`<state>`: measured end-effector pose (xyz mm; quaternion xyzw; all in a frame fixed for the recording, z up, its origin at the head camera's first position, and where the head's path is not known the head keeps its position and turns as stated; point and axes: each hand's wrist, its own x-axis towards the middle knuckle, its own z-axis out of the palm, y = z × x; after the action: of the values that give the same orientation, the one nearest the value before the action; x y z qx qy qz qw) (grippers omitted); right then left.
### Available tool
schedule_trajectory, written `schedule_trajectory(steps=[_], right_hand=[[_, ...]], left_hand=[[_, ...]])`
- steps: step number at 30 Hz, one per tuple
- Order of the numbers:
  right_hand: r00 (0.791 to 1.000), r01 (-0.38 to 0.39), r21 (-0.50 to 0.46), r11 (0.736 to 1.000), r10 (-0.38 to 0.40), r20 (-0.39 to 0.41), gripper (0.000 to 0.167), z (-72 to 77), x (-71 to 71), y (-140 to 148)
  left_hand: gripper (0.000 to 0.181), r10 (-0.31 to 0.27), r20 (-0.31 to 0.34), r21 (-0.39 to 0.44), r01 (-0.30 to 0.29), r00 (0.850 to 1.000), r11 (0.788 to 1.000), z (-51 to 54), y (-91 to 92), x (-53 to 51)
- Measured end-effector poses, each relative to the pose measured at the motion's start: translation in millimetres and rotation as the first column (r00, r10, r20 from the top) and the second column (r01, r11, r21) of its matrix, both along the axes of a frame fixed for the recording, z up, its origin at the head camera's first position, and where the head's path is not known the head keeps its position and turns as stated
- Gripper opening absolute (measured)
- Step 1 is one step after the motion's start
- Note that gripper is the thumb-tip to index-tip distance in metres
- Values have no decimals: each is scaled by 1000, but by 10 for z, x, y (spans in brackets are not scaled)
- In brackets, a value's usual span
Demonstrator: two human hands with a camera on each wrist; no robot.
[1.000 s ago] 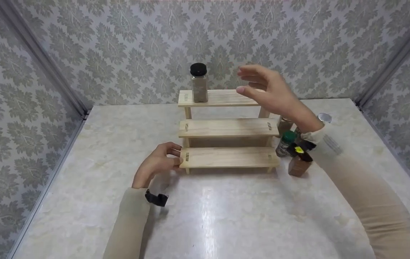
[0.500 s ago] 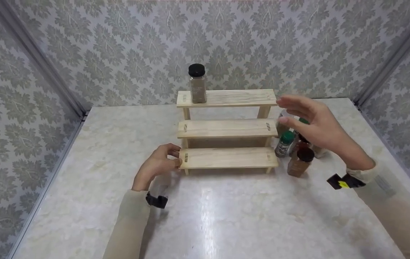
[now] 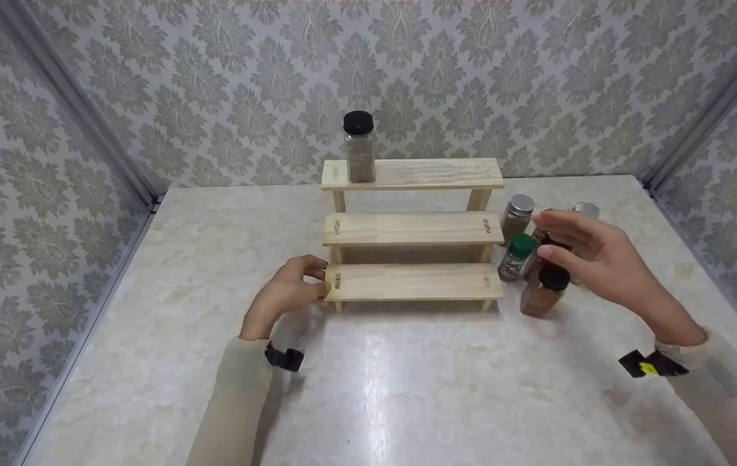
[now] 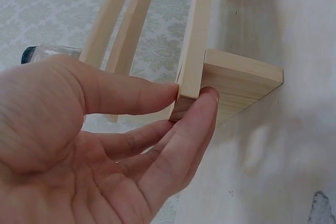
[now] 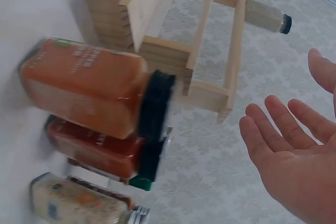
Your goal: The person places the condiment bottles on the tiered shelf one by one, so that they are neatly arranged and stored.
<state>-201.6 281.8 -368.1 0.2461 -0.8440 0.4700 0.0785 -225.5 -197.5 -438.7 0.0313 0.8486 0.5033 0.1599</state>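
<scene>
Shifting from rack (image 3: 413, 281) to jars (image 3: 539, 299), the right hand (image 3: 609, 262) has its fingers (image 5: 284, 123) released; the left hand (image 3: 285, 291) still pinches the rack

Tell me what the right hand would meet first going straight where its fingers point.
In the head view, the right hand would likely meet the silver-lidded jar beside the wooden rack first. Depth is unclear: the hand may be high enough to pass over it.
</scene>
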Motion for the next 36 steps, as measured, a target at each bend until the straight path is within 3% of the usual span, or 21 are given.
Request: schedule_trajectory(steps=[9,21,30,36], right_hand=[[996,85,74,994,-85,1,47,-346,55,205],[990,135,85,987,-139,38,53,-761,82,336],[987,153,44,987,-155,45,57,-866,70,302],[988,151,50,987,-153,33,54,-844,81,294]], left_hand=[[49,-4,1,-6,4,1000,1000,6,-4,3],[49,-5,0,-18,5,1000,1000,12,0,15],[50,-4,-8,20,5,1000,1000,-7,-34,12],[52,-19,28,100,16,999,995,-28,-82,-7]])
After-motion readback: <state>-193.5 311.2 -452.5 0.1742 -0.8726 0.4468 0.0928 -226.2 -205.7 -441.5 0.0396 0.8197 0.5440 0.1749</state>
